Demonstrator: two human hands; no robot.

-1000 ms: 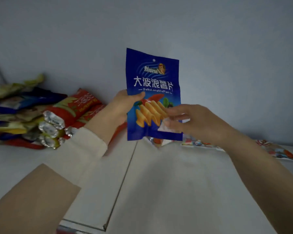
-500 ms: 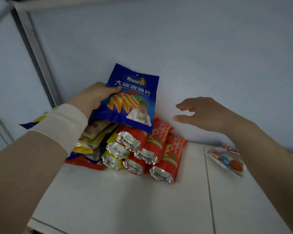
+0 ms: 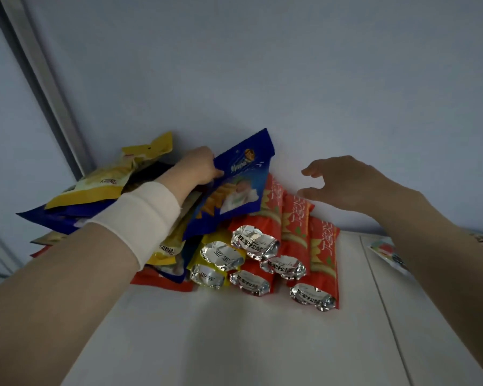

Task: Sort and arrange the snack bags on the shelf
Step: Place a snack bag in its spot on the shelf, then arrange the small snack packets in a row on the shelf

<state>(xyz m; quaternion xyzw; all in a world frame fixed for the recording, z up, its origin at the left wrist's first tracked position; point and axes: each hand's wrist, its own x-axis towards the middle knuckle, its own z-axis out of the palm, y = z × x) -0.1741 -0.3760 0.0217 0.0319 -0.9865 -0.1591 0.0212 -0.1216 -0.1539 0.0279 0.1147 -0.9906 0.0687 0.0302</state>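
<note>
My left hand (image 3: 197,167) grips the left edge of a blue potato-chip bag (image 3: 234,188), which tilts over the pile at the back left of the white shelf (image 3: 234,338). Under and left of it lie yellow bags (image 3: 109,179) and other blue bags (image 3: 56,218) in a loose stack. Red tube-shaped packs (image 3: 296,224) with silver foil ends lie side by side to the right of the stack, with a yellow pack (image 3: 221,253) among them. My right hand (image 3: 346,182) hovers open above the red packs, holding nothing.
A flat colourful bag (image 3: 388,252) lies at the right edge of the shelf. The back wall stands right behind the piles. A metal upright (image 3: 39,79) runs along the left side. A seam (image 3: 385,302) splits the shelf surface at the right.
My right hand let go of the blue bag. My left hand carried it left and down onto the stack of bags. The view has swung left and closer to the pile.
</note>
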